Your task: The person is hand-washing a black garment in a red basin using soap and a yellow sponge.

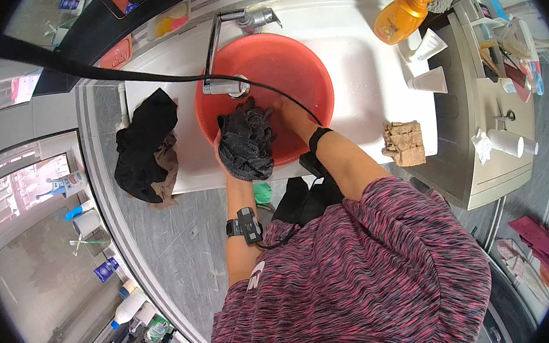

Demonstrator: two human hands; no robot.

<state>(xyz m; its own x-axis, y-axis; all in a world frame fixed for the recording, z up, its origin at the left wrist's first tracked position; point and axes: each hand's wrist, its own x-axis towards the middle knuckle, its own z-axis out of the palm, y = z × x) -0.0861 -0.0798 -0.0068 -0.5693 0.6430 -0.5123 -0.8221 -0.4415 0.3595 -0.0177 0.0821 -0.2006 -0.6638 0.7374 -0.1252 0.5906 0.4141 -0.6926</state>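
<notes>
A bunched dark grey cloth (247, 142) rests in my left hand (218, 152), over the near left rim of a red plastic basin (293, 54). Most of that hand is hidden beneath the fabric. My right hand (289, 111) reaches down inside the basin, just right of the cloth. Its fingers are hard to make out, so whether they grip anything is unclear. Above the cloth, the spout of a chrome faucet (220, 85) hangs over the basin. The basin sits in a white sink (356, 100).
A black garment (142, 144) and a brown cloth (168, 166) drape over the sink's left edge. An orange pump bottle (399, 18), two tubes and a folded brown towel (403, 144) stand or lie along the right. A black cable (158, 77) crosses the view.
</notes>
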